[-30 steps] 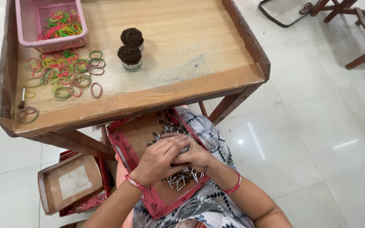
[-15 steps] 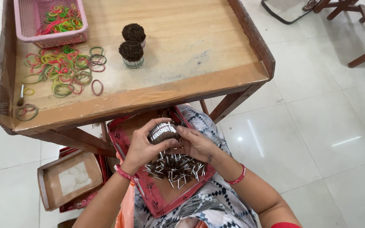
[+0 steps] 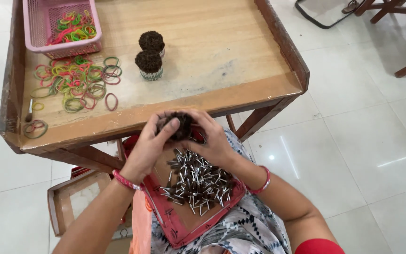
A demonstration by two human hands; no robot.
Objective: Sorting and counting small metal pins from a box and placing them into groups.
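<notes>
Left hand (image 3: pixel 149 146): fingers curled around the left side of a dark round bundle (image 3: pixel 180 125), thumb pressed on its top; grip closed on it. Right hand (image 3: pixel 212 138): fingers wrapped round the bundle's right side, also clasping it. The bundle sits between both palms, just in front of the table (image 3: pixel 222 42) edge and above the red tray (image 3: pixel 177 226) on the lap. Most of the bundle is covered by fingers; its lower part cannot be made out.

Both forearms rise from the lower frame and converge at the bundle; each wrist carries a red bangle. The tray holds loose metal-tipped pieces (image 3: pixel 196 181) directly below the hands.

On the table, left of the bundle, lie coloured rubber bands (image 3: pixel 74 84); a pink basket (image 3: pixel 38 23) stands behind them. Two finished bundles (image 3: pixel 149 60) stand upright mid-table.
</notes>
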